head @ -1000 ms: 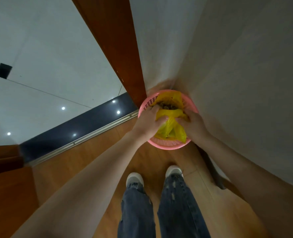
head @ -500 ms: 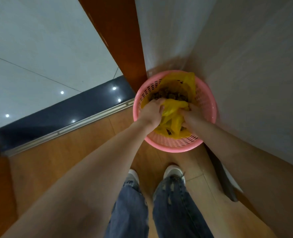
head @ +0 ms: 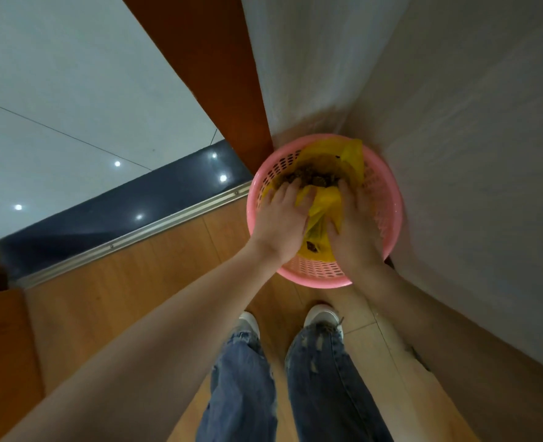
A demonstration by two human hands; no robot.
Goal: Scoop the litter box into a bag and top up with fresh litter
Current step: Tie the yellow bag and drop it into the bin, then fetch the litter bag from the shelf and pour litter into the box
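A round pink plastic basket (head: pixel 315 280) stands on the wooden floor in the wall corner. A yellow plastic bag (head: pixel 352 159) lies inside it, its mouth open at the far side with dark litter clumps (head: pixel 311 179) showing. My left hand (head: pixel 281 218) lies on the bag's near left part with the fingers stretched forward. My right hand (head: pixel 354 231) presses on the bag's right side, fingers straight as well. A bunched fold of the bag sticks up between the two hands.
Two pale walls (head: pixel 455 122) meet right behind the basket. A brown door frame (head: pixel 200 59) rises to its left, with a dark threshold (head: pixel 104 215) and white tiles beyond. My shoes (head: pixel 321 315) stand just short of the basket. A dark object (head: pixel 420 358) lies by the right wall.
The basket has come closer in view. Both hands went from gripping the bunched bag to lying flat on it, lower inside the basket.
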